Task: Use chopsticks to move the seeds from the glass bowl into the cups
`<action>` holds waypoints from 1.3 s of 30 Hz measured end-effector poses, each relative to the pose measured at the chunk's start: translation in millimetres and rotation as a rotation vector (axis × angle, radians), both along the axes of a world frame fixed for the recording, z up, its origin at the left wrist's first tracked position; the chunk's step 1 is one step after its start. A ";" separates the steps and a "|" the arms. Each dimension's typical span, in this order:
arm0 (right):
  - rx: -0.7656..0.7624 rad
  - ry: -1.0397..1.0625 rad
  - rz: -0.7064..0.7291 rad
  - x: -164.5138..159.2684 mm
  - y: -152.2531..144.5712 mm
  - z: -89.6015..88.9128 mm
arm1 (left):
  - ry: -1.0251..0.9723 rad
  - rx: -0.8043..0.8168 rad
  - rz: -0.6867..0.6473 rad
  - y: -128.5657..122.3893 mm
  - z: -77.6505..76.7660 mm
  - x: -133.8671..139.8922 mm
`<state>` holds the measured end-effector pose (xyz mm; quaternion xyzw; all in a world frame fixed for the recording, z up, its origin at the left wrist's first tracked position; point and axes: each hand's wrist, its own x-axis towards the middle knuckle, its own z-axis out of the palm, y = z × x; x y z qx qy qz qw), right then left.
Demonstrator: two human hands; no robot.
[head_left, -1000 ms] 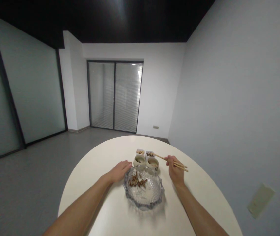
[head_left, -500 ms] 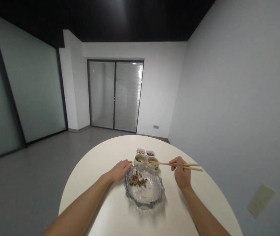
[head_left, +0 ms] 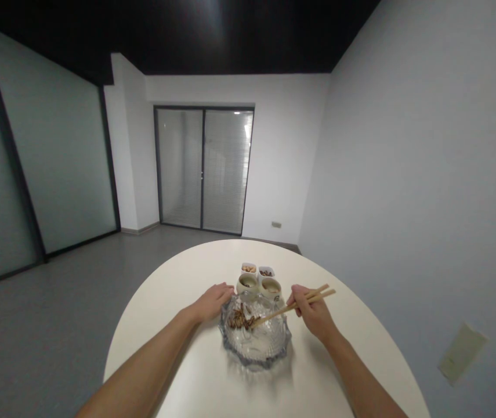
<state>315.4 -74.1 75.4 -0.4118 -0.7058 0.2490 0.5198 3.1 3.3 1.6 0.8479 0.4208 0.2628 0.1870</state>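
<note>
My right hand (head_left: 312, 310) is closed around a pair of wooden chopsticks (head_left: 285, 309) to the right of a clear glass bowl (head_left: 259, 364). The chopstick tips reach down into the bowl, at the edge of a small heap of thin brown dried pieces (head_left: 239, 318). Whether the tips pinch a piece is too small to tell. With fingers stretched out, my left hand (head_left: 213, 302) lies at the bowl's upper left rim, its fingertips by the rim and the left cup. Just behind the bowl stand two small pale round cups, a left cup (head_left: 248, 283) and a right cup (head_left: 271, 285).
Behind the cups are two small white dishes, one with light tan pieces (head_left: 248, 268), the other with dark brown pieces (head_left: 266, 271). Everything stands on a round white table (head_left: 178, 264). A white wall (head_left: 395, 174) rises close on the right.
My right hand has moved left and toward me. The chopstick tips went from over the cups down into the glass bowl. My left hand has stayed in place.
</note>
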 end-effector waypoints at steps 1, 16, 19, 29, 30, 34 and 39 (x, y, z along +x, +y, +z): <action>0.012 -0.024 0.004 -2.1 0.1 -0.7 | -0.006 -0.002 0.010 -1.3 1.7 0.7; 0.096 -0.043 0.043 -13.9 1.4 -8.8 | -0.007 -0.029 0.020 -5.3 7.8 2.9; 0.086 -0.059 0.069 -14.8 1.5 -9.2 | 0.015 -0.024 0.017 -5.3 8.5 3.4; 0.043 -0.108 0.094 -11.1 1.1 -10.5 | 0.000 -0.028 0.027 -7.7 10.8 4.3; 0.043 -0.107 0.092 -11.2 1.1 -10.7 | -0.002 -0.029 0.032 -7.9 10.8 4.3; 0.061 -0.108 0.084 -12.8 0.0 -9.8 | 0.002 -0.042 0.030 -8.3 11.3 4.4; 0.076 -0.104 0.071 -12.0 -0.4 -8.3 | -0.005 -0.048 0.036 -8.0 9.5 4.1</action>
